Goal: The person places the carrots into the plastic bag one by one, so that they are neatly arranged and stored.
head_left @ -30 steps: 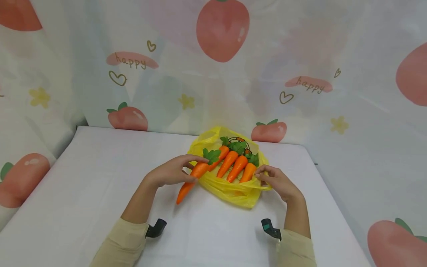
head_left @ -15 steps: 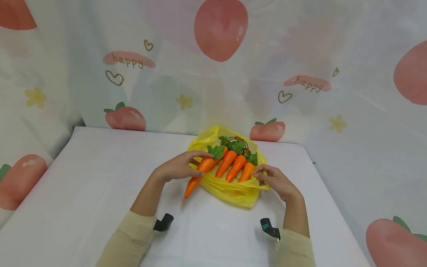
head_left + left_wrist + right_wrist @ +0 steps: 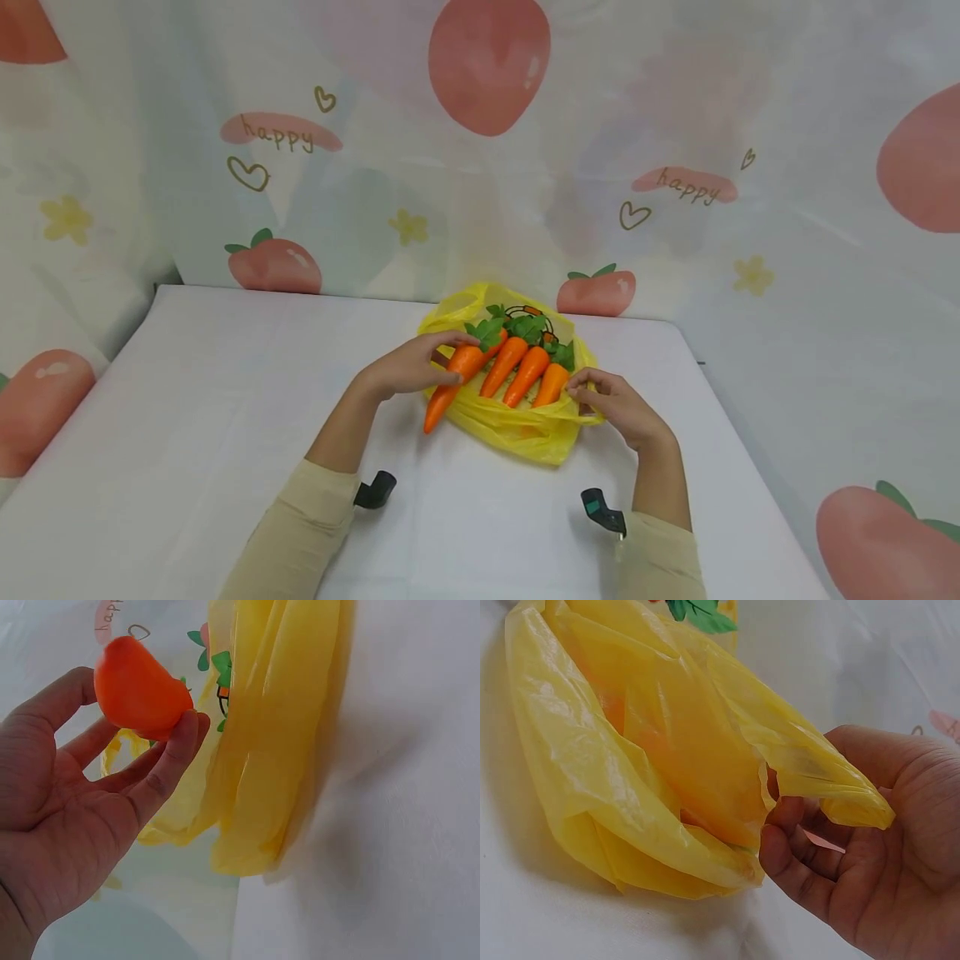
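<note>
My left hand holds an orange carrot with green leaves, thumb on one side and fingers on the other. The carrot slants over the left rim of a yellow plastic bag, its tip pointing toward me. In the left wrist view the carrot's blunt orange body sits between thumb and fingertips. Several more carrots lie side by side in the bag's mouth, leaves toward the back. At the bag's right side my right hand pinches its edge; the right wrist view shows a thin yellow flap between the fingers.
A white-covered table lies under everything, with a fruit-printed curtain behind its far edge. Black wrist-worn devices stick out from both sleeves.
My left hand has carried its carrot right and slightly away from me, over the bag's left rim. The right hand keeps its place at the bag; the head view has shifted slightly.
</note>
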Motion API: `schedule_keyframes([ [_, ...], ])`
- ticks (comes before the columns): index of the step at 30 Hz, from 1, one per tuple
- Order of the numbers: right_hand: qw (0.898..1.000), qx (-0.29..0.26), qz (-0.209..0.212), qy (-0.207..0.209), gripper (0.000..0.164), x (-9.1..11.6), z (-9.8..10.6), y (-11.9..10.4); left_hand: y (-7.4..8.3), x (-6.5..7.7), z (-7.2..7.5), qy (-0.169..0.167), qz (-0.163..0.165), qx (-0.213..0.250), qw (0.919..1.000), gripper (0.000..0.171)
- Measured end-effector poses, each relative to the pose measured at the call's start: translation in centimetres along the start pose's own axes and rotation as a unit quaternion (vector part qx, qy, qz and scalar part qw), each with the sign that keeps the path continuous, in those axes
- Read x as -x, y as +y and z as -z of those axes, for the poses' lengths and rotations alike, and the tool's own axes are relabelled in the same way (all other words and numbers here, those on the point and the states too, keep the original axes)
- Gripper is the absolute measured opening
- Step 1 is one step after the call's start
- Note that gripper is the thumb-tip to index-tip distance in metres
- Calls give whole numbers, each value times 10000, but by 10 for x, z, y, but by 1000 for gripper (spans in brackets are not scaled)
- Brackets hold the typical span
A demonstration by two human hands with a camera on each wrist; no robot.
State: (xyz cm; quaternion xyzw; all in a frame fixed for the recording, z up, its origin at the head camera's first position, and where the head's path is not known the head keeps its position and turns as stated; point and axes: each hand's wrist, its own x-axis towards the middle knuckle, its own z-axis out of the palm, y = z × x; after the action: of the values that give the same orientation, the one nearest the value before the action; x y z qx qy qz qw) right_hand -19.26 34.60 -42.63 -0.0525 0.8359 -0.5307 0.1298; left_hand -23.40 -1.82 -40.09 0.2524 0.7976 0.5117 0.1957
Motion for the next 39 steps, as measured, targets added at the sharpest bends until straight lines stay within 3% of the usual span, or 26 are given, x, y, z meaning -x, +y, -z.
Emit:
schedule_keyframes([
  [12,9999,-39,-95,24,24,0,0,0,-1,-12,0,175,101,267,9994,54],
  [25,10000,-50,-67,43,23,1,-1,-1,0,-26,-3,439,317,231,9983,57],
  [39,9998,-118,-132,37,22,2,0,0,3,-48,-8,523,191,113,9984,56],
])
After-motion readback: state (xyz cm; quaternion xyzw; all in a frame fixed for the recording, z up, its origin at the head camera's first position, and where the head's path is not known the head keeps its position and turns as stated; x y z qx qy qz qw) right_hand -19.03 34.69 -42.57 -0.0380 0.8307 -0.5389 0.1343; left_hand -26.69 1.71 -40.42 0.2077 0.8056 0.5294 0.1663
